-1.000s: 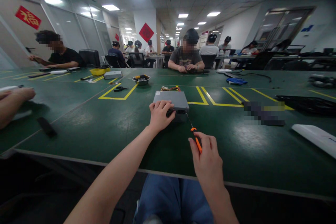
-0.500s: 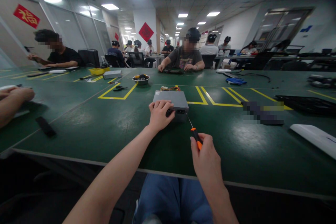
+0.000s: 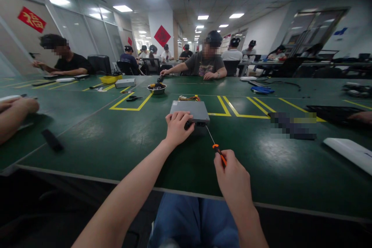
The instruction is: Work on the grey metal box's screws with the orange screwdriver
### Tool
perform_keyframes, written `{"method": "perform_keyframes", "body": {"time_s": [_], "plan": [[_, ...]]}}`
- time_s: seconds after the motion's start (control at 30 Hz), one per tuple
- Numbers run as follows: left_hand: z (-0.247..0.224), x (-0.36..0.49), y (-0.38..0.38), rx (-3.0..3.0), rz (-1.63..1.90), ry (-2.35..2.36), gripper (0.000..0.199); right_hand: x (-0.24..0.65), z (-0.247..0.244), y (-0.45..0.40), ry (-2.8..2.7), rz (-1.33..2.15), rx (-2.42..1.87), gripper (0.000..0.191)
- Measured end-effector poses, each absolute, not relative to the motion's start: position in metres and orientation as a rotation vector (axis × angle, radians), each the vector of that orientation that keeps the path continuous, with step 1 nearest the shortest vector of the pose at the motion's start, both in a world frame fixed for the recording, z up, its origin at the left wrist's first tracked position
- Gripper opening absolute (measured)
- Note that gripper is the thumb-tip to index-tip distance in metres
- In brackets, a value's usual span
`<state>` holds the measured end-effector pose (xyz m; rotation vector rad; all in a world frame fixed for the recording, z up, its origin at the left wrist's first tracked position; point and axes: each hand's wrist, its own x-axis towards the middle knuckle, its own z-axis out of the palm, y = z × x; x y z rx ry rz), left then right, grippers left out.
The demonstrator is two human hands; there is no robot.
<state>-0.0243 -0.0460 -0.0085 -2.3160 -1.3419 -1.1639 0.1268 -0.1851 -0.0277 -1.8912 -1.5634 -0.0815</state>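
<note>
Rolled slightly since half a second ago, an orange-and-black screwdriver (image 3: 215,146) is pinched by its handle in the fingers of the right hand (image 3: 234,178), its shaft pointing ahead to the right end of a gray metal box's (image 3: 193,109) near face; whether the tip sits in a screw is too small to tell. Left-hand (image 3: 179,128) fingers grasp the box over its near top edge, thumb against the front beside a socket (image 3: 201,124). Its casing looks stiff and fairly heavy, the smooth metal liable to slide on the green table (image 3: 186,162); its side walls seem the surest hold, rather than the soft cables (image 3: 190,98) beyond the left fingertips. Farther out, ahead and left of those fingers, a co-worker's hand (image 3: 165,72) now reaches out behind a metal bowl (image 3: 157,90); well to the right, another person's hand (image 3: 362,116) has appeared at a black frame (image 3: 328,114).
</note>
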Motion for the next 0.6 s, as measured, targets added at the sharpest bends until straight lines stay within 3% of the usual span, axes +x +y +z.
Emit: {"method": "perform_keyframes", "body": {"time_s": [0.6], "plan": [[-0.01, -0.025, -0.045, -2.309, -1.179, -1.327, 0.02, 0.105, -0.016, -0.175, -1.665, -0.033, -1.927, 0.011]]}}
